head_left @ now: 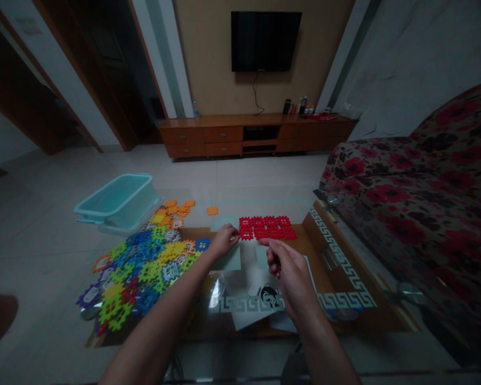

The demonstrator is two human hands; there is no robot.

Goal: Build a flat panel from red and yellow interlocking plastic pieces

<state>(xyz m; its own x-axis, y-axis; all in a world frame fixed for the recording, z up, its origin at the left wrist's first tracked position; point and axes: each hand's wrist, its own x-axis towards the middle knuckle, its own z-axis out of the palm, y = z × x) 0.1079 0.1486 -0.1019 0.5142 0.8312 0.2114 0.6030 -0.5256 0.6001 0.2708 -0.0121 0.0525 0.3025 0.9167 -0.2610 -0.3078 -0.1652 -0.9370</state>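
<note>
Red square interlocking plastic tiles [270,220] lie in two rows on the glass table, some with window-like cutouts. At the near-left corner of this block, the fingertips of my left hand [225,239] are closed at the edge of a red tile [247,234]. My right hand [282,262] is just in front of the near row. Its index finger stretches toward the tiles while the other fingers curl loosely, with nothing visible in them. Left of my left forearm spreads a heap of mixed-colour tiles [148,256], and a blue window tile [202,245] lies at its right side.
A single orange tile [212,210] sits near the table's far side. Behind the heap stands a light-blue plastic basket [116,200]. The glass table [344,307] has a patterned border. A flowered sofa [385,171] is to the right, a wooden TV cabinet [224,136] ahead.
</note>
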